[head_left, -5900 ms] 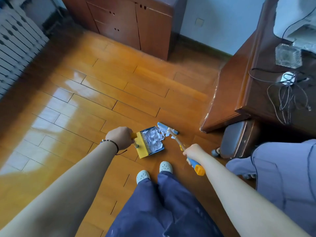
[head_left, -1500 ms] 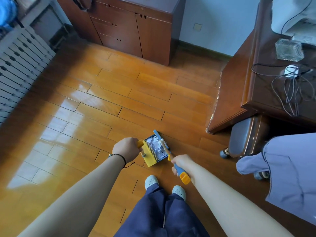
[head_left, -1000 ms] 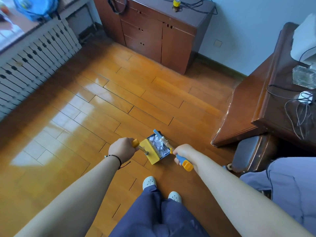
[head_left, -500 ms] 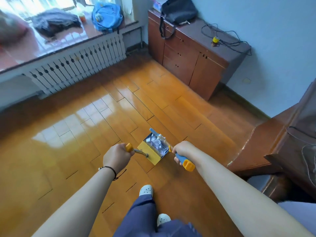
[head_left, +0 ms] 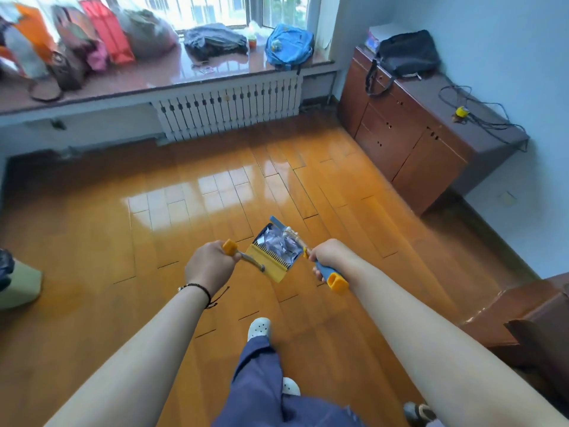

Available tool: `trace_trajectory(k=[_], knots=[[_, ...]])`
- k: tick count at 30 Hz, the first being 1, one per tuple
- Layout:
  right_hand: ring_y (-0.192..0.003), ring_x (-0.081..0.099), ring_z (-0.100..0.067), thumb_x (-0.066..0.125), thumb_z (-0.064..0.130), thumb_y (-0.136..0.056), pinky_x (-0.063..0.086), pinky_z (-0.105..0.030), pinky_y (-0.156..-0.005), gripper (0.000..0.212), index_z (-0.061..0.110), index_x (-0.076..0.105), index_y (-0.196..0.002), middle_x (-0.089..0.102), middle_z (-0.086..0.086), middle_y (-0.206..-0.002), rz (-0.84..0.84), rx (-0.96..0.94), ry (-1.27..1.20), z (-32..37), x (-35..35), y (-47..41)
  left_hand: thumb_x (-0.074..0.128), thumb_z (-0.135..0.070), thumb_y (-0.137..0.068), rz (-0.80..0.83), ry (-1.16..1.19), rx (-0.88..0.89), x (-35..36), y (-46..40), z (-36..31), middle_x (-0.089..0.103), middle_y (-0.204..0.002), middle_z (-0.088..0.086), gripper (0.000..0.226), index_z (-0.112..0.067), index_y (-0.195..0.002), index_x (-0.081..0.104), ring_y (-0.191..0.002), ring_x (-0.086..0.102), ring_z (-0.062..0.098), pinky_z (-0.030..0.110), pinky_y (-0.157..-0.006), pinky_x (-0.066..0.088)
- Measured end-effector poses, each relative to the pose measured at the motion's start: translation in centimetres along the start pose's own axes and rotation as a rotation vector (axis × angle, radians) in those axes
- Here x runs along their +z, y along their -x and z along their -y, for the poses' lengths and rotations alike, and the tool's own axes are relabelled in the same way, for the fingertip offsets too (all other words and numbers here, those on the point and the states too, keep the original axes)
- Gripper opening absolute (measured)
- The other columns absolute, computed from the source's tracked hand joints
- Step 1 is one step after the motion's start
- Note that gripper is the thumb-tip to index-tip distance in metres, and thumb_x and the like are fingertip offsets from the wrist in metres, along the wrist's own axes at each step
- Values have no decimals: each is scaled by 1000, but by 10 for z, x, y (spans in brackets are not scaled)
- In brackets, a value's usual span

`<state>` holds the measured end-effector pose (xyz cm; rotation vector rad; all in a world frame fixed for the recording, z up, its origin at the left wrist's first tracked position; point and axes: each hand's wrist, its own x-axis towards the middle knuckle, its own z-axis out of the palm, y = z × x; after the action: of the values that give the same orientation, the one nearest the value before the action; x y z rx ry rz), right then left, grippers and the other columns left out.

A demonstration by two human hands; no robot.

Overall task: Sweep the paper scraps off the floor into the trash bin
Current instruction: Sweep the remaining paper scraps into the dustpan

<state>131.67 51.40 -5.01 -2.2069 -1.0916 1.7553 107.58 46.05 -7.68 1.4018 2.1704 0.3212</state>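
The paper scraps lie piled in the dustpan, a blue tray with a yellow comb edge, held off the floor in front of the person. The left hand is curled round the dustpan's handle, whose yellow end sticks out above the fist; a dark bracelet sits on that wrist. The right hand is closed round the broom handle, blue with a yellow butt, just beside the dustpan's right edge; the broom's pale neck reaches over the scraps toward the tray's far rim. Below the hands are blue trousers and white clogs on the glossy wooden boards. At the left edge stands a pale green bin with a dark liner, well apart from the dustpan. Farther off, a white radiator runs under a window sill loaded with bags, among them a blue backpack. To the right stands a brown cabinet with a black bag and a cable on top.
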Motion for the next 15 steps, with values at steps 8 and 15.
trace_trajectory(k=[8, 15], knots=[[-48, 49, -19, 44, 5, -95, 43, -19, -37, 13, 6, 53, -104, 55, -14, -80, 26, -94, 125, 23, 55, 34, 64, -38, -96, -74, 129, -139, -32, 35, 66, 63, -67, -3, 19, -29, -79, 64, -61, 58, 18, 25, -50, 38], [-53, 52, -20, 44, 7, -96, 45, -22, -40, 21, 6, 54, -114, 58, -15, -83, 64, -180, 296, 61, 135, 51, 66, -36, -95, -149, 238, -245, -65, 43, 135, 64, -66, 0, 20, -28, -77, 65, -63, 60, 20, 27, -52, 42]])
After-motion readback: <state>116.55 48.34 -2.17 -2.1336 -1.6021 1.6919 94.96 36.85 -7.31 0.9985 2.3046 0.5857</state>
